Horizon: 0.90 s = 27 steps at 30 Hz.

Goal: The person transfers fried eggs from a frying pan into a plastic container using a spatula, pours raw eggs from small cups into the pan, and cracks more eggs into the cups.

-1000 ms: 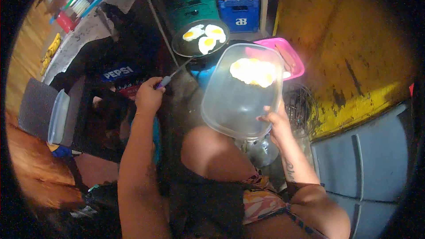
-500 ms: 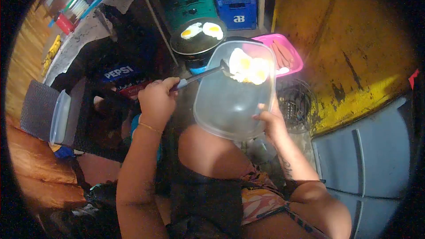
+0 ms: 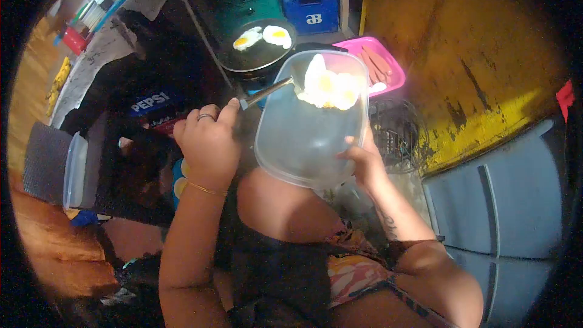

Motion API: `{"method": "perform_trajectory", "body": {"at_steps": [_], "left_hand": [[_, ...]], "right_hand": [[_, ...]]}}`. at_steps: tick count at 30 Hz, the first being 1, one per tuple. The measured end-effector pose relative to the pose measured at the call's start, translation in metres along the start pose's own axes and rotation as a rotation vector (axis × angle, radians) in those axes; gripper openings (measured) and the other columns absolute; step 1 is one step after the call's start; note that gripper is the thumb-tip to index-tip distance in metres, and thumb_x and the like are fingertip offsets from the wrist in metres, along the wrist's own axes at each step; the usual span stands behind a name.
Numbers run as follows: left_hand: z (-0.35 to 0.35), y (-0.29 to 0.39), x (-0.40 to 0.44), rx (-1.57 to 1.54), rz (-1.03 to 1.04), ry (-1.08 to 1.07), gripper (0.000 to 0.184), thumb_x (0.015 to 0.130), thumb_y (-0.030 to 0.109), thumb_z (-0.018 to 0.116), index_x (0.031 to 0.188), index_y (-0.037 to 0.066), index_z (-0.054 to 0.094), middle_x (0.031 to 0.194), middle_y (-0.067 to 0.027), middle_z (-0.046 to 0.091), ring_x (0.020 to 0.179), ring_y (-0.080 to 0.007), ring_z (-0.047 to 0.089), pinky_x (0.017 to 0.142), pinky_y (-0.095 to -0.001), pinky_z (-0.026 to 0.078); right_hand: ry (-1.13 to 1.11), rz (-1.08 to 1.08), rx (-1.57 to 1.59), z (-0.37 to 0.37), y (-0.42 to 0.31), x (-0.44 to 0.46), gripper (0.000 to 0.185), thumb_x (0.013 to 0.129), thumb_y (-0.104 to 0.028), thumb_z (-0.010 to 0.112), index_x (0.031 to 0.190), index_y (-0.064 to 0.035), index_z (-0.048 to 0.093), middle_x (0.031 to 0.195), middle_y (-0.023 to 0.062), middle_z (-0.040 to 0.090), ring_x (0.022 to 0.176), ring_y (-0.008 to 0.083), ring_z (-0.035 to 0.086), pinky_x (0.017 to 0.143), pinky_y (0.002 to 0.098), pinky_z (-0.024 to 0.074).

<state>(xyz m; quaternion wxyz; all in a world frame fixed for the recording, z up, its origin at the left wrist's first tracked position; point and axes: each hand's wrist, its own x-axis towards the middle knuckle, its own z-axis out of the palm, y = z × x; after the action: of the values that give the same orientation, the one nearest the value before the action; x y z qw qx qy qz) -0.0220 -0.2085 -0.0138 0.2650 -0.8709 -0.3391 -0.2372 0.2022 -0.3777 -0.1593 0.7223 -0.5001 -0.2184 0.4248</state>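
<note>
My left hand (image 3: 209, 143) is closed around the grey handle of a metal spatula (image 3: 267, 92), which reaches over the rim of a clear plastic container (image 3: 288, 140). The spatula's tip is at the left edge of the fried eggs (image 3: 331, 88) in the container's far end; its blade cannot be made out. Gripping the container's right side is my right hand (image 3: 364, 161), thumb over the rim. Just beyond, a black frying pan (image 3: 258, 58) holds two more fried eggs (image 3: 277, 36), their yolks whole.
A pink tray (image 3: 398, 73) with sausages (image 3: 378, 65) stands right of the pan. Behind are a blue crate (image 3: 310, 15) and a green crate (image 3: 249, 3). A wire fan guard (image 3: 395, 136) is below the tray. Left sits another plastic container (image 3: 75, 170).
The spatula has drawn back leftward from the eggs, and my left hand has turned, showing its back. The eggs in the container lie slightly shifted. The whole view has moved a little.
</note>
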Motion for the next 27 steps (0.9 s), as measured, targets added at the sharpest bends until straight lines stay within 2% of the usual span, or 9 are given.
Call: {"method": "perform_trajectory", "body": {"at_steps": [3, 8, 11, 14, 17, 20, 23, 27], "left_hand": [[-0.005, -0.001, 0.002, 0.014, -0.023, 0.005, 0.04, 0.069, 0.011, 0.069, 0.107, 0.022, 0.075, 0.087, -0.0034, 0.067, 0.082, -0.0253, 0.063, 0.071, -0.0437, 0.042], [-0.001, -0.015, 0.001, 0.06, -0.106, -0.019, 0.043, 0.068, 0.01, 0.071, 0.109, 0.023, 0.074, 0.09, -0.0029, 0.07, 0.085, -0.0253, 0.063, 0.073, -0.0451, 0.043], [-0.001, -0.019, -0.005, 0.009, -0.176, -0.077, 0.038, 0.071, 0.01, 0.073, 0.108, 0.021, 0.075, 0.092, -0.0037, 0.072, 0.086, -0.0264, 0.066, 0.073, -0.0444, 0.046], [0.003, -0.027, -0.013, -0.311, -0.417, -0.259, 0.034, 0.077, 0.01, 0.075, 0.111, 0.017, 0.074, 0.097, -0.0096, 0.073, 0.091, -0.0305, 0.068, 0.077, -0.0423, 0.05], [0.043, -0.055, -0.033, -0.787, -0.51, -0.294, 0.035, 0.081, 0.011, 0.076, 0.116, 0.015, 0.072, 0.103, -0.0161, 0.073, 0.098, -0.0341, 0.068, 0.083, -0.0388, 0.053], [0.054, -0.067, -0.034, -0.92, -0.573, -0.376, 0.038, 0.082, 0.013, 0.075, 0.12, 0.014, 0.07, 0.111, -0.0185, 0.071, 0.104, -0.0358, 0.067, 0.089, -0.0405, 0.052], [0.056, -0.074, -0.02, -0.593, -0.508, -0.328, 0.034, 0.086, 0.016, 0.071, 0.12, 0.014, 0.07, 0.112, -0.0161, 0.072, 0.105, -0.0355, 0.067, 0.089, -0.0429, 0.052], [0.042, -0.067, 0.028, -0.207, -0.557, -0.472, 0.028, 0.09, 0.019, 0.06, 0.116, 0.016, 0.071, 0.113, -0.0133, 0.072, 0.107, -0.0343, 0.067, 0.09, -0.0475, 0.051]], "right_hand": [[0.028, 0.033, -0.068, -0.005, 0.009, 0.004, 0.098, 0.065, 0.002, 0.055, 0.157, -0.0151, 0.026, 0.135, 0.0098, 0.046, 0.118, 0.0233, 0.048, 0.085, 0.0328, 0.0535], [0.044, 0.037, 0.004, 0.001, 0.003, 0.002, 0.094, 0.068, 0.007, 0.053, 0.156, -0.0139, 0.027, 0.132, 0.0106, 0.048, 0.119, 0.0252, 0.048, 0.085, 0.0341, 0.0543], [0.052, 0.047, -0.026, 0.003, 0.002, 0.003, 0.093, 0.07, 0.008, 0.053, 0.157, -0.0135, 0.026, 0.134, 0.0107, 0.047, 0.119, 0.026, 0.049, 0.085, 0.035, 0.0549], [0.07, 0.04, -0.047, 0.008, -0.005, 0.0, 0.089, 0.074, 0.006, 0.052, 0.157, -0.0133, 0.025, 0.138, 0.0115, 0.045, 0.119, 0.0265, 0.05, 0.086, 0.036, 0.0555], [0.016, 0.007, 0.002, 0.006, -0.011, -0.001, 0.087, 0.077, 0.004, 0.051, 0.157, -0.0133, 0.024, 0.142, 0.0128, 0.042, 0.121, 0.027, 0.049, 0.086, 0.0372, 0.0556], [-0.002, -0.035, 0.022, 0.004, -0.017, 0.0, 0.086, 0.078, 0.001, 0.049, 0.158, -0.0136, 0.022, 0.145, 0.0141, 0.039, 0.122, 0.0275, 0.049, 0.086, 0.0381, 0.0555], [0.014, -0.018, 0.013, 0.003, -0.02, -0.003, 0.091, 0.073, 0.0, 0.048, 0.158, -0.0135, 0.021, 0.14, 0.0144, 0.039, 0.115, 0.0275, 0.05, 0.085, 0.0393, 0.0556], [0.052, -0.025, 0.049, -0.002, -0.015, -0.003, 0.094, 0.069, -0.001, 0.048, 0.158, -0.0138, 0.02, 0.137, 0.0139, 0.039, 0.111, 0.0268, 0.048, 0.084, 0.0393, 0.0559]]}}
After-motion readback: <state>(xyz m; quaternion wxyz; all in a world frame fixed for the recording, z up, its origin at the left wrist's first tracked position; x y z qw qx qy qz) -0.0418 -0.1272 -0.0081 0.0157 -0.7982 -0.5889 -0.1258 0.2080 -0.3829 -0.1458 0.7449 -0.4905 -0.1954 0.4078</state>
